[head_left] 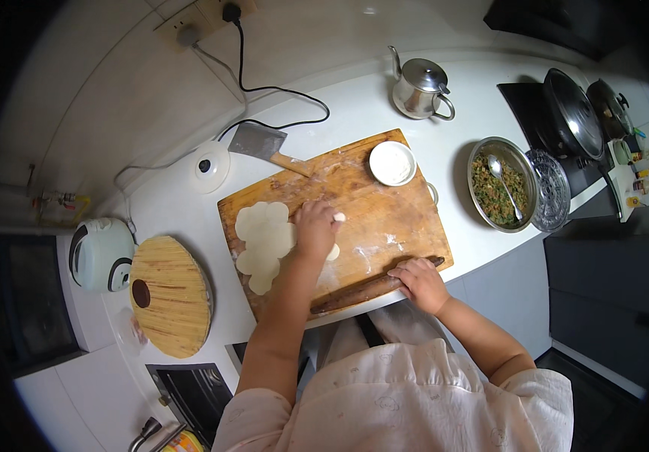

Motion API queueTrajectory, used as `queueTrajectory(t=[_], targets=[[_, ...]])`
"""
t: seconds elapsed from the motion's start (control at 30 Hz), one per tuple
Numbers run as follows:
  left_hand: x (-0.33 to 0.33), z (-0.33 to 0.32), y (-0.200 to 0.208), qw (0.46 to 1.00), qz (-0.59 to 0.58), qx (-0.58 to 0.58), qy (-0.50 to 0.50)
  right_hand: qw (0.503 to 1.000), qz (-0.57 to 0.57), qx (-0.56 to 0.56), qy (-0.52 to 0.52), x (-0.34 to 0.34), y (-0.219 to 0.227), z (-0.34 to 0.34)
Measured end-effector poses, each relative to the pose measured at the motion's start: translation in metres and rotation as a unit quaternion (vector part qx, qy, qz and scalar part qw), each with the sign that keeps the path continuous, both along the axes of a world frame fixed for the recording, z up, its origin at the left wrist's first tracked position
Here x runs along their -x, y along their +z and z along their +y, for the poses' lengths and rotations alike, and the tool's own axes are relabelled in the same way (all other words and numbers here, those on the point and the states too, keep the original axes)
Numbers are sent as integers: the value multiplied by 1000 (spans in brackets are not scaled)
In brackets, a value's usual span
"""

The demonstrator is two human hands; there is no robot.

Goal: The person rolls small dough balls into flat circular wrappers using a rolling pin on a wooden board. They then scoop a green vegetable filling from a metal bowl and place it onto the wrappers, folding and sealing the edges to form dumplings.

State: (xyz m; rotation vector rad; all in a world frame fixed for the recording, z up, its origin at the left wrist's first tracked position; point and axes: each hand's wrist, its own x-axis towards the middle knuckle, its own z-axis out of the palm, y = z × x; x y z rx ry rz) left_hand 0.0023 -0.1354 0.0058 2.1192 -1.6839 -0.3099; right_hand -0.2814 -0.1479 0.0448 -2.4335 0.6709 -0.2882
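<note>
My left hand (315, 232) is over the wooden board (370, 218), its fingers curled down, with a small white lump of dough (339, 218) at the thumb side. Beside it on the left lie several thin round dough wrappers (263, 241), overlapping. Partly under the hand's near side a pale dough round (333, 252) shows. At the board's front edge my right hand (420, 283) is wrapped round a dark wooden rolling pin (362, 291), close to its right end.
A white bowl of flour (393, 163) and a cleaver (260, 142) rest at the board's far side. To the right stands a steel bowl of chopped filling (498, 200) with a spoon. There is a kettle (420, 90) behind and a round slatted tray (178, 297) on the left.
</note>
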Motion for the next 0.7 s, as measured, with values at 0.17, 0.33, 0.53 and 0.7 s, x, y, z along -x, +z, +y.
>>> queueTrajectory(t=[0.17, 0.33, 0.53, 0.7], targets=[[38, 12, 19, 996, 62, -20, -62, 1000, 8, -11, -2, 3, 2, 0], [49, -18, 18, 995, 11, -57, -77, 1000, 13, -8, -5, 4, 4, -3], [85, -35, -17, 992, -8, -51, -111, 1000, 14, -12, 10, 2, 2, -9], [96, -29, -24, 991, -40, -30, -124, 1000, 19, -16, 10, 5, -3, -17]])
